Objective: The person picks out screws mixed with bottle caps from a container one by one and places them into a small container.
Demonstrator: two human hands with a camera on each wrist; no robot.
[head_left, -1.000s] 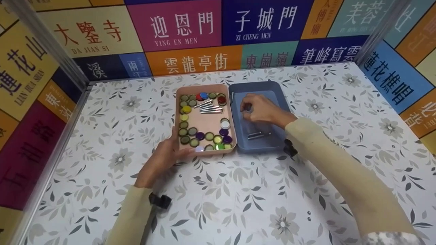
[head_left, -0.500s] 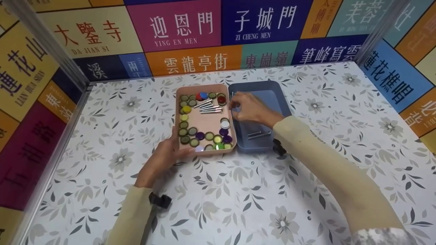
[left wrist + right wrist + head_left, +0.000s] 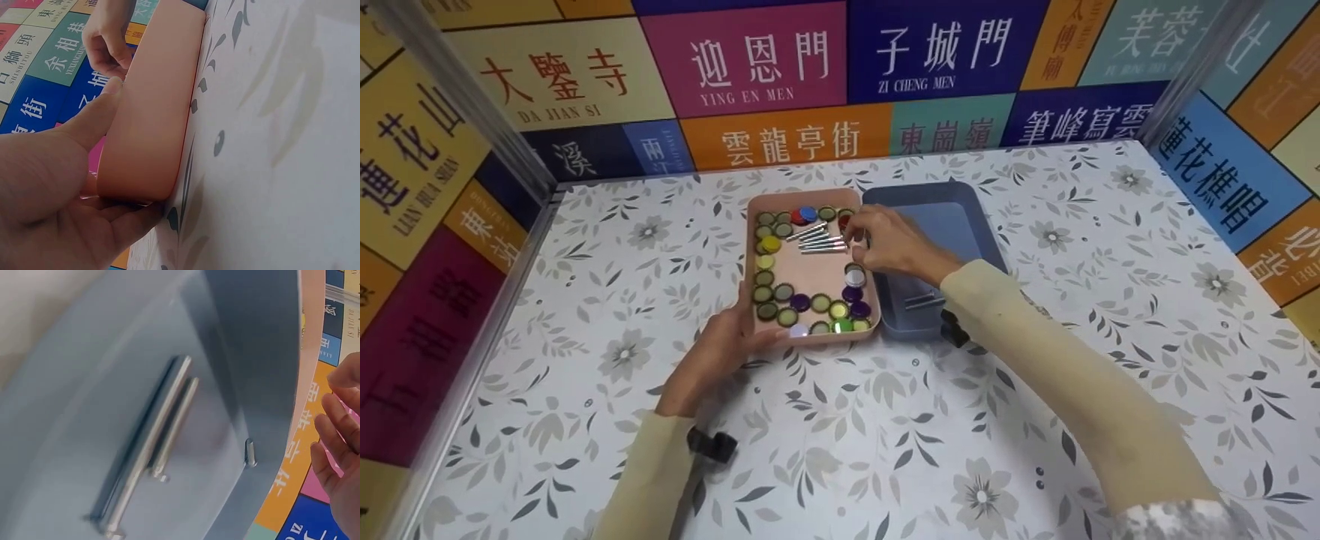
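My left hand (image 3: 724, 341) holds the near left corner of a pink tray (image 3: 806, 271), thumb on the front rim and fingers along the side. In the left wrist view this grip on the tray wall (image 3: 152, 112) shows closely. Bottle caps (image 3: 799, 302) line the tray's edges, around a pile of metal nails (image 3: 821, 244). My right hand (image 3: 889, 244) is over the tray's right rim, beside the pile. Thumb and forefinger pinch what seems a nail, mostly hidden. The right wrist view shows two nails (image 3: 149, 450) and another small nail (image 3: 250, 453) lying in the blue tray.
The blue tray (image 3: 949, 217) stands against the pink one, partly under my right forearm. Both are on a floral-patterned table (image 3: 840, 435). Colourful panels with lettering (image 3: 765, 56) form walls at the back and sides.
My right hand has moved left, from above the blue tray to the pink tray's right side near the nail pile. The left hand keeps its hold.
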